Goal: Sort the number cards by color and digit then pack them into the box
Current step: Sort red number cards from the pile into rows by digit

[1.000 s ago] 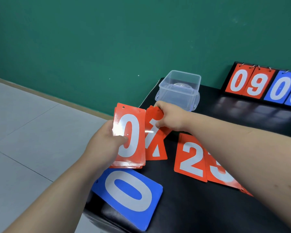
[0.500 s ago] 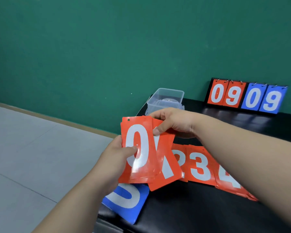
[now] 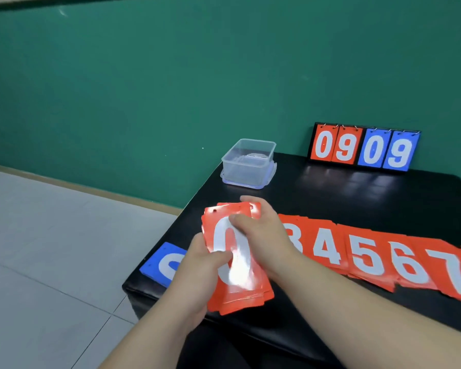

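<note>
**Red stack gripped in both hands over the table's near-left corner: slip and disorder risks.**

The blue card (image 3: 163,265) lies flat at the table (image 3: 330,203) corner, partly hidden by the left hand (image 3: 197,272), and could be nudged off the edge. That hand holds the red stack (image 3: 234,265) by its left side, thumb on the top 0, fingers out of view behind. The right hand (image 3: 264,235) pinches the stack's upper right, fingers curled over it. Stack edges are uneven and the faces glossy, so cards are judged liable to fan or drop if the grip eases. The clear box (image 3: 248,163) stands well apart at the far edge, with no cards seen inside. The right forearm crosses the row of red cards (image 3: 370,257) and could drag it out of order.
</note>
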